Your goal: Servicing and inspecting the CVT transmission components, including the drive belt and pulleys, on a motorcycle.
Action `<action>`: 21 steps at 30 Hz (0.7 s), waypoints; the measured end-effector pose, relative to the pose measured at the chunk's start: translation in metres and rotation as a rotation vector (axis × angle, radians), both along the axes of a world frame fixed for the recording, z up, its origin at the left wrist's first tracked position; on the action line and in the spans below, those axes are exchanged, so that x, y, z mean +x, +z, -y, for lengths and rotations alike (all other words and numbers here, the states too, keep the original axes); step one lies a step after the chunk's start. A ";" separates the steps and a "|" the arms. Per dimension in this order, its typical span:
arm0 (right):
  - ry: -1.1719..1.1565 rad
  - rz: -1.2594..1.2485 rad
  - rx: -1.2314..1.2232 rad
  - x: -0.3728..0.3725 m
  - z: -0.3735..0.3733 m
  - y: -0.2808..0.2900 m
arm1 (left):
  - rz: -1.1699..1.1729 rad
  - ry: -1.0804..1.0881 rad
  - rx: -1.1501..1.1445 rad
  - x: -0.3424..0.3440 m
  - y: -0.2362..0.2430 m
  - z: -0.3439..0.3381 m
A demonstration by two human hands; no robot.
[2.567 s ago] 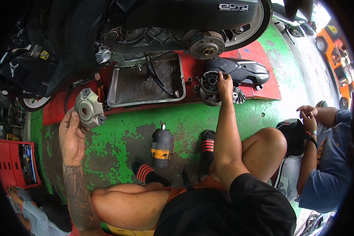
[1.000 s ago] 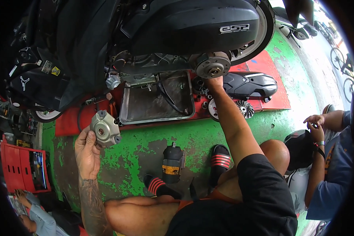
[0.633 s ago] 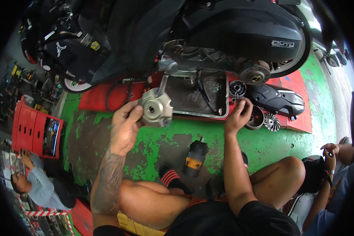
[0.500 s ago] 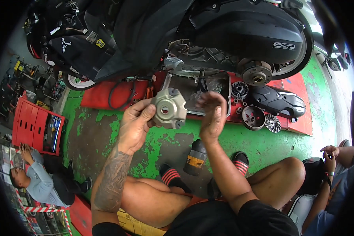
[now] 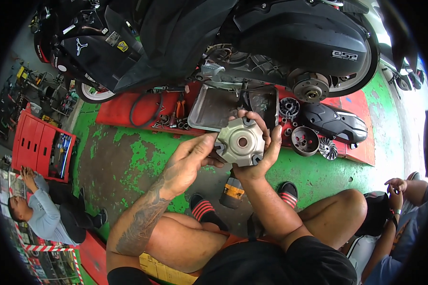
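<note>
A silver metal variator ramp plate (image 5: 232, 151), with a round centre hole and several black slider pieces on its edge, is up in front of me over the floor. My right hand (image 5: 260, 167) is closed round its right side, palm beneath and fingertips behind the far edge. At the plate's left edge my left hand (image 5: 189, 160) is closed, thumb and fingers pinching beside a black slider. The plate hides part of the left fingers. Below the hands a dark cylinder with a yellow-orange band (image 5: 233, 192) stands between my feet.
Ahead is a black scooter (image 5: 290, 38) over a red platform (image 5: 116, 107). On the platform lie a metal tray (image 5: 205, 109), orange-handled pliers (image 5: 180, 108), a clutch bell (image 5: 305, 141), a fan wheel (image 5: 328, 148) and a black cover (image 5: 335, 122). People sit at left and right.
The ramp plate has moved right and turned to face up. My right hand, open and apart before, now grips it. The left hand has followed to the plate's left edge.
</note>
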State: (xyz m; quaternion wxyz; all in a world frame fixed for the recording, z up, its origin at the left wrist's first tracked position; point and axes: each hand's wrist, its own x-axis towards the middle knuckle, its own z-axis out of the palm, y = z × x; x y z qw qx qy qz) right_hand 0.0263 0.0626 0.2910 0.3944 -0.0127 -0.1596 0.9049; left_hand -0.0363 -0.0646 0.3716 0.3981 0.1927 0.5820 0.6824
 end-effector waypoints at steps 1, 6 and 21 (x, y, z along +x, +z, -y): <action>0.001 0.003 -0.003 0.001 0.000 -0.002 | -0.141 -0.074 -0.087 -0.001 -0.001 0.001; -0.066 -0.068 0.098 0.002 -0.001 -0.004 | -0.164 -0.156 -0.197 -0.009 -0.001 0.003; 0.083 -0.062 0.055 0.001 0.012 0.014 | -0.017 0.026 -0.077 -0.004 -0.011 0.003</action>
